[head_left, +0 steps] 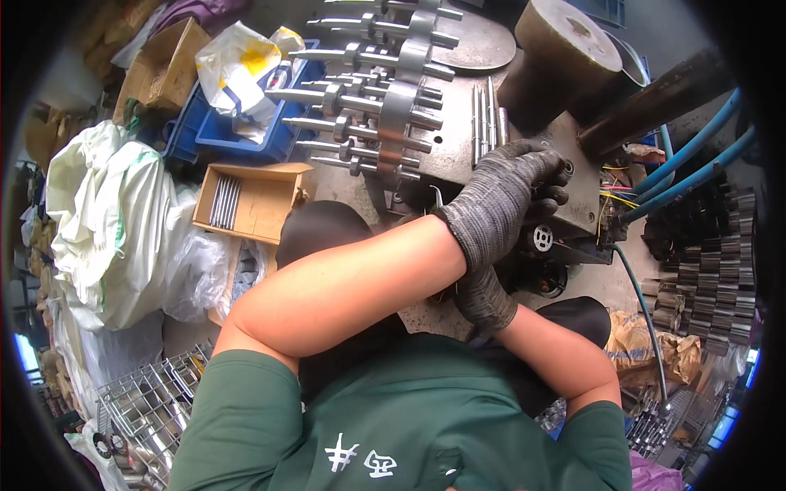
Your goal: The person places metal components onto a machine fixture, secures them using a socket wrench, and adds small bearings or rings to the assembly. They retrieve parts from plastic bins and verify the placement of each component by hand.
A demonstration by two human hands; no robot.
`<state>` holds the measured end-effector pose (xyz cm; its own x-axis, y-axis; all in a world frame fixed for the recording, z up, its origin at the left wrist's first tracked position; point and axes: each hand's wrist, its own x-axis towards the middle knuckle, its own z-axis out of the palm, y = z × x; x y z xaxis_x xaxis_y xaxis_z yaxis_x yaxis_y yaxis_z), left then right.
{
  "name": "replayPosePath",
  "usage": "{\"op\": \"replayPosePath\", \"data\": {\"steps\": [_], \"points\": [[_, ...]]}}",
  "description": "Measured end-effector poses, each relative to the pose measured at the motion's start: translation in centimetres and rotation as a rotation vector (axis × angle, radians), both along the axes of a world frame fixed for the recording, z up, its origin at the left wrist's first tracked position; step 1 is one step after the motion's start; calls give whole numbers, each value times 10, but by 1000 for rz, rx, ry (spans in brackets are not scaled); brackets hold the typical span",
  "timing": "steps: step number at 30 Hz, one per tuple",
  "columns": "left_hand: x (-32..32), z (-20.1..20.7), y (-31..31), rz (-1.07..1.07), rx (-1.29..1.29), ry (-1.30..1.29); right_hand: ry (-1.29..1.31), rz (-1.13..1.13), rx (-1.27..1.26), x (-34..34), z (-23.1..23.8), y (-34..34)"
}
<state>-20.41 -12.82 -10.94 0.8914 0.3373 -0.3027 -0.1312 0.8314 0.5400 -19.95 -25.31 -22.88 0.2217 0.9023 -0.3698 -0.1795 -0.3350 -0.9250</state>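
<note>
My left hand [509, 190], in a grey knitted glove, reaches across to the right over the metal bench plate [449, 141]. Its fingers are curled, and a small round metal end [565, 170] shows by the fingertips; the rest of what they close on is hidden. Below the left wrist sits my right hand [486, 299], also gloved, with its fingers out of sight behind the left hand. Several loose metal shafts [483, 123] lie on the plate just beyond the left hand. A white slotted disc [542, 238] is close below its fingers.
Shafts with cylindrical metal cores [396, 113] stand in a row at the far left of the bench. A heavy metal cylinder [565, 57] rises behind my hands. A cardboard box of shafts [237, 204] and a blue crate [214, 135] are left; blue hoses [696, 159] run right.
</note>
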Motion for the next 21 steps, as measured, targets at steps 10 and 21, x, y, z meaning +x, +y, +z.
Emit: {"op": "replayPosePath", "data": {"steps": [10, 21], "points": [[-4, 11, 1, -50, 70, 168, 518, -583, 321, 65, 68, -32], [2, -15, 6, -50, 65, 132, -441, -355, 158, 96, 114, -68]]}}
